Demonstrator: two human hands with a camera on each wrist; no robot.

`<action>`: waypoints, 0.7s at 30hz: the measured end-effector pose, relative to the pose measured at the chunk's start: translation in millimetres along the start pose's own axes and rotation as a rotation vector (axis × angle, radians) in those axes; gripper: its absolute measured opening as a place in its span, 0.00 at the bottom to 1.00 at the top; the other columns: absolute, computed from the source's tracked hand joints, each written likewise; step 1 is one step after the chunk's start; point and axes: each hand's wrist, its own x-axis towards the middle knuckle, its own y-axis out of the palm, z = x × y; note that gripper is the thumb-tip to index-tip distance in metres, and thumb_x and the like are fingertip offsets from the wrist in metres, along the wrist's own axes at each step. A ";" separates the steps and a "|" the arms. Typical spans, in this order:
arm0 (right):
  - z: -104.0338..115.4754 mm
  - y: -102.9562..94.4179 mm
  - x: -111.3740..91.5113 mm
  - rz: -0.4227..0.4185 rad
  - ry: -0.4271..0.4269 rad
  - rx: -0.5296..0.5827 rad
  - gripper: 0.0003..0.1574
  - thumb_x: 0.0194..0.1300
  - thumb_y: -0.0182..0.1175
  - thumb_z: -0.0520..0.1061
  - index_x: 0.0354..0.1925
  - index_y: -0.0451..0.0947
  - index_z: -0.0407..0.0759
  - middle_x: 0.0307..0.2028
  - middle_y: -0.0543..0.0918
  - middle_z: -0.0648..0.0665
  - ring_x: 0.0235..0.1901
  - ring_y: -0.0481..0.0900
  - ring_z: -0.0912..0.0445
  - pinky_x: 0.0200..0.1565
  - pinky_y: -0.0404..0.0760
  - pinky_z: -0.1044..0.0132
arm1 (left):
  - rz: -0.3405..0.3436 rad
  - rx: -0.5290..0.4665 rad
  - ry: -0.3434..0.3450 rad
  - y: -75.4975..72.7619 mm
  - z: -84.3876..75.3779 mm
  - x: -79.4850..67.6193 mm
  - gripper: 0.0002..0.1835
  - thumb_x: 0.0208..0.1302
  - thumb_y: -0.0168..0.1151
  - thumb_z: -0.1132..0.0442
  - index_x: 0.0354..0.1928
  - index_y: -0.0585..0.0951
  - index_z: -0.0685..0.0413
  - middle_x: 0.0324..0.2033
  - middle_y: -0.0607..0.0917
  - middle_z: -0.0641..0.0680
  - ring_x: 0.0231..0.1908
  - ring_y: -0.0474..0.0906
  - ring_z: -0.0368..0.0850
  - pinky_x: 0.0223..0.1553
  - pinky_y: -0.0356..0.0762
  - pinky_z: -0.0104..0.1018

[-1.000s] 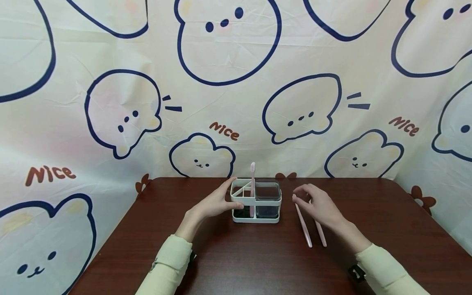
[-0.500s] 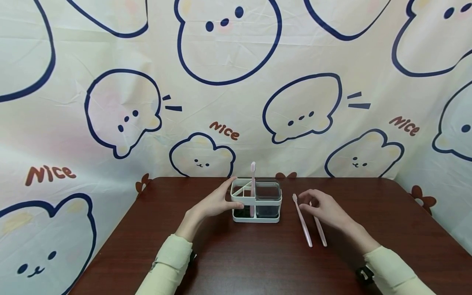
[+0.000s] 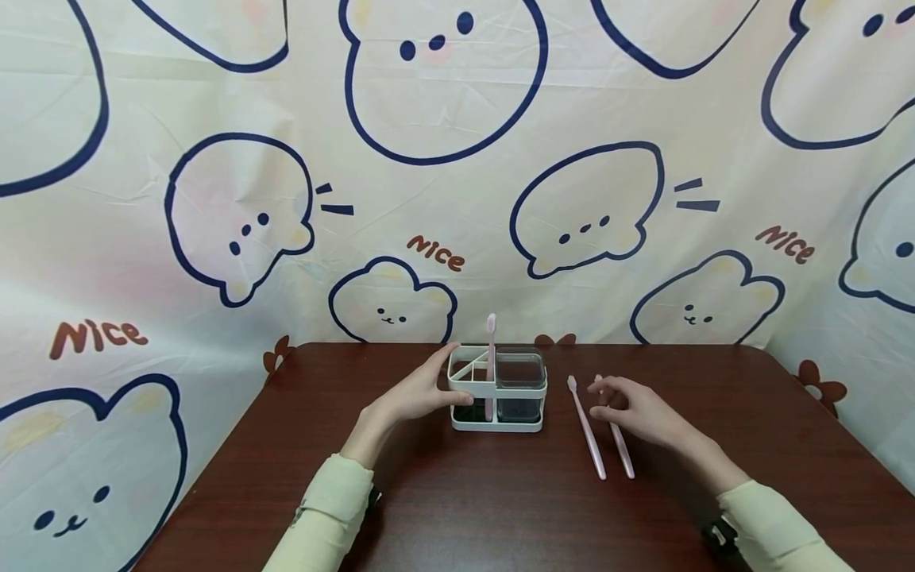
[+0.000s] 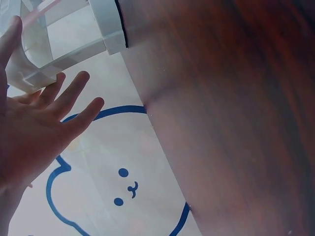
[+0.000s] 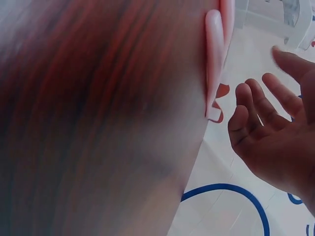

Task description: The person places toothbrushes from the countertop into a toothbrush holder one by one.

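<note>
Half open, the right grip (image 3: 643, 410) is empty; the left grip (image 3: 409, 395) pinches the holder (image 3: 513, 393).

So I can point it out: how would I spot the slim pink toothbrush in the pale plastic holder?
On the dark brown wooden table, find the boxy holder held by the left hand. Inside stands the toothbrush, head up; two other pink toothbrushes lie on the table.

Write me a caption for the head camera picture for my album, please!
Left hand holds a toothbrush holder with one pink toothbrush upright; right hand hovers near two more toothbrushes on the table.
</note>
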 end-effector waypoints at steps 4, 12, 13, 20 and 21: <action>-6.7 -0.4 -0.9 0.029 0.016 0.000 0.31 0.68 0.61 0.61 0.60 0.76 0.44 0.43 0.81 0.48 0.39 0.75 0.56 0.38 0.75 0.63 | -0.001 0.000 -0.002 0.2 -0.4 -0.2 0.55 0.55 0.73 0.43 0.78 0.51 0.41 0.75 0.58 0.53 0.71 0.61 0.53 0.71 0.59 0.63; -22.5 -4.1 -3.4 0.040 -0.026 -0.031 0.29 0.66 0.64 0.58 0.58 0.76 0.43 0.40 0.80 0.50 0.37 0.74 0.58 0.37 0.74 0.68 | 0.000 0.001 -0.003 0.4 -1.5 -0.7 0.54 0.55 0.73 0.45 0.78 0.51 0.43 0.76 0.58 0.53 0.72 0.60 0.53 0.71 0.58 0.62; -23.7 -4.9 -3.9 0.044 -0.035 -0.028 0.30 0.66 0.65 0.57 0.58 0.76 0.42 0.40 0.80 0.50 0.37 0.74 0.58 0.36 0.74 0.68 | -0.001 -0.001 -0.003 0.4 -1.6 -0.7 0.54 0.56 0.73 0.45 0.78 0.52 0.42 0.76 0.58 0.53 0.72 0.60 0.53 0.71 0.58 0.62; -28.6 -8.5 -4.6 0.099 -0.047 -0.007 0.32 0.64 0.66 0.55 0.60 0.75 0.40 0.40 0.80 0.49 0.37 0.74 0.57 0.37 0.74 0.67 | -0.003 -0.005 -0.004 0.7 -1.3 -0.4 0.53 0.57 0.73 0.47 0.78 0.51 0.41 0.77 0.56 0.53 0.73 0.58 0.53 0.72 0.57 0.62; -29.0 -8.6 -4.4 0.110 -0.043 -0.009 0.32 0.64 0.67 0.55 0.60 0.75 0.40 0.40 0.80 0.49 0.38 0.74 0.56 0.37 0.74 0.67 | -0.003 -0.005 -0.004 0.7 -1.1 -0.3 0.53 0.57 0.73 0.48 0.78 0.51 0.41 0.77 0.56 0.53 0.73 0.57 0.53 0.72 0.57 0.63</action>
